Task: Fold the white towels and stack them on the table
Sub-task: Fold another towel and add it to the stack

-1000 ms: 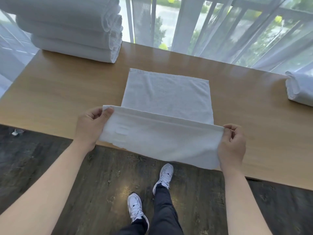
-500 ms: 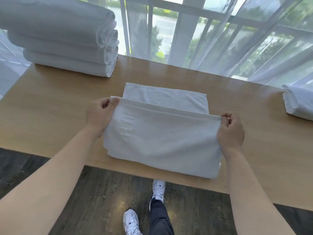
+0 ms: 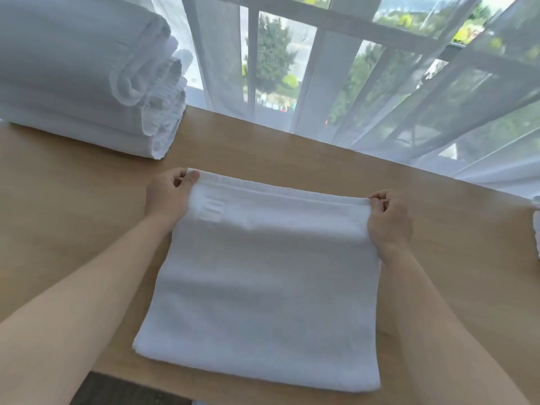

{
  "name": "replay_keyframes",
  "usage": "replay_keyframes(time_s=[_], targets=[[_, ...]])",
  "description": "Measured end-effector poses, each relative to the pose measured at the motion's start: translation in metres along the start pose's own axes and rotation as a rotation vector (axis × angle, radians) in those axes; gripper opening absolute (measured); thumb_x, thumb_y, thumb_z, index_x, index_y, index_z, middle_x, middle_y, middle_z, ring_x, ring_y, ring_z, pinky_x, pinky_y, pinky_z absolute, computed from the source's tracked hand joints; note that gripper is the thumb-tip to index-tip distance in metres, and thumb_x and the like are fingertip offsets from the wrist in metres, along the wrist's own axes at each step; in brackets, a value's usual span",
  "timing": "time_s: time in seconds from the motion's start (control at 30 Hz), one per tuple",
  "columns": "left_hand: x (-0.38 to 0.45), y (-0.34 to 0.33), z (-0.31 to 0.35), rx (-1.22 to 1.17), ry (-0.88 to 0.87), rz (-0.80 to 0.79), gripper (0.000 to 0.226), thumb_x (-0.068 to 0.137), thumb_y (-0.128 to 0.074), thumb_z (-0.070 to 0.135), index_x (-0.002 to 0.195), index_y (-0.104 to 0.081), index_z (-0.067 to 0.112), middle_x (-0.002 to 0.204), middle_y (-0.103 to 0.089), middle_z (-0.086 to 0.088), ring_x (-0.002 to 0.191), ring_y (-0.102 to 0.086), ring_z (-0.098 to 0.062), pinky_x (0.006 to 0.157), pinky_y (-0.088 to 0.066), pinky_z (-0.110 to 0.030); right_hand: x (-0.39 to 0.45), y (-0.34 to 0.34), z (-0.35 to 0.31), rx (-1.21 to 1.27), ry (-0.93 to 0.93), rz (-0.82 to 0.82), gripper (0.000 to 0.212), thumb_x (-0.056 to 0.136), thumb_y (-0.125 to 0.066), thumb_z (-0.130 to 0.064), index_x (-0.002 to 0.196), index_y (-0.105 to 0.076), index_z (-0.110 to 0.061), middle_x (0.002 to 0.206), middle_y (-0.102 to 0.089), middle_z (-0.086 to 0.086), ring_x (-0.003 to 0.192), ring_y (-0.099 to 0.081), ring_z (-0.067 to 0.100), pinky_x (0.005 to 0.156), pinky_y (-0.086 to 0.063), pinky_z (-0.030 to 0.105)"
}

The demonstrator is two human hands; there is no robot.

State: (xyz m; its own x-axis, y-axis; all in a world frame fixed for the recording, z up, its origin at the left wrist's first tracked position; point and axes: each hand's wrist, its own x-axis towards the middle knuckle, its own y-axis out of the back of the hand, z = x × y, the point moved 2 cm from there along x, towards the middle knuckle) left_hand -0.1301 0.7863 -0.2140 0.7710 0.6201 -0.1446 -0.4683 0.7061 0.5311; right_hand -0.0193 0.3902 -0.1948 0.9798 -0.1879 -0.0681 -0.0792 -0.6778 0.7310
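Spread flat on the bench (image 3: 73,206) — a white terry towel (image 3: 263,287), folded into a soft rectangle, near fold lying close to the bench's front edge. Along the towel's far edge, a flat woven hem band; just below that hem toward the towel's left corner, a small rectangular label (image 3: 212,210). At the towel's far left corner, the left hand (image 3: 169,194), its grip pinching the hem between thumb and curled fingers. At the towel's far right corner, the right hand (image 3: 390,217), grip likewise pinched on the hem, knuckles bent. Both bare forearms laid along the towel's side edges.

Beyond the towel to the left, touching the bench — a stack of folded white towels (image 3: 87,83), thick, with rounded, looped folds facing the towel. Far right of the towel, at the picture's border, a sliver of another white towel (image 3: 536,229). Beyond the towel's far edge, smooth pale wood-grain bench top, then sheer white curtains (image 3: 438,97) in long soft pleats.
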Motion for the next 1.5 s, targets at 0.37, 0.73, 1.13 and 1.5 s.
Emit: replay_keyframes(time_s=[0.37, 0.73, 1.13, 1.5], targets=[[0.008, -0.017, -0.015, 0.289, -0.088, 0.128, 0.018, 0.093, -0.066, 0.038, 0.087, -0.069, 0.021, 0.078, -0.065, 0.003, 0.075, -0.059, -0.018, 0.067, -0.044, -0.031, 0.007, -0.039, 0.014, -0.129, 0.08, 0.068, 0.013, 0.099, -0.051, -0.017, 0.106, -0.062, -0.014, 0.093, -0.061, -0.002, 0.088, -0.053, 0.022, 0.074, -0.035, 0.031], [0.007, -0.015, -0.016, 0.299, -0.003, 0.162, 0.039, 0.095, -0.061, 0.049, 0.123, -0.062, 0.023, 0.089, -0.059, 0.01, 0.085, -0.053, -0.013, 0.076, -0.039, -0.03, -0.001, -0.035, 0.01, -0.187, -0.096, 0.096, 0.031, 0.102, -0.049, -0.032, 0.123, -0.051, -0.01, 0.127, -0.054, 0.013, 0.109, -0.056, 0.036, 0.083, -0.04, 0.039], [-0.172, 0.051, -0.089, -0.046, 0.225, 0.038, 0.018, 0.093, -0.064, 0.052, 0.098, -0.06, 0.035, 0.091, -0.065, 0.014, 0.082, -0.061, -0.005, 0.065, -0.045, -0.029, -0.183, 0.013, 0.071, 0.067, -0.345, 0.165, 0.038, 0.096, -0.058, -0.026, 0.129, -0.044, -0.012, 0.098, -0.06, 0.006, 0.089, -0.055, 0.027, 0.073, -0.036, 0.034], [-0.24, 0.082, -0.112, 0.065, 0.153, -0.05, 0.021, 0.088, -0.071, 0.049, 0.099, -0.06, 0.035, 0.093, -0.063, 0.017, 0.086, -0.058, -0.001, 0.065, -0.044, -0.026, -0.283, 0.031, 0.1, 0.071, -0.342, 0.132, 0.017, 0.097, -0.057, -0.025, 0.113, -0.051, -0.022, 0.101, -0.062, 0.0, 0.091, -0.056, 0.023, 0.076, -0.044, 0.036]])
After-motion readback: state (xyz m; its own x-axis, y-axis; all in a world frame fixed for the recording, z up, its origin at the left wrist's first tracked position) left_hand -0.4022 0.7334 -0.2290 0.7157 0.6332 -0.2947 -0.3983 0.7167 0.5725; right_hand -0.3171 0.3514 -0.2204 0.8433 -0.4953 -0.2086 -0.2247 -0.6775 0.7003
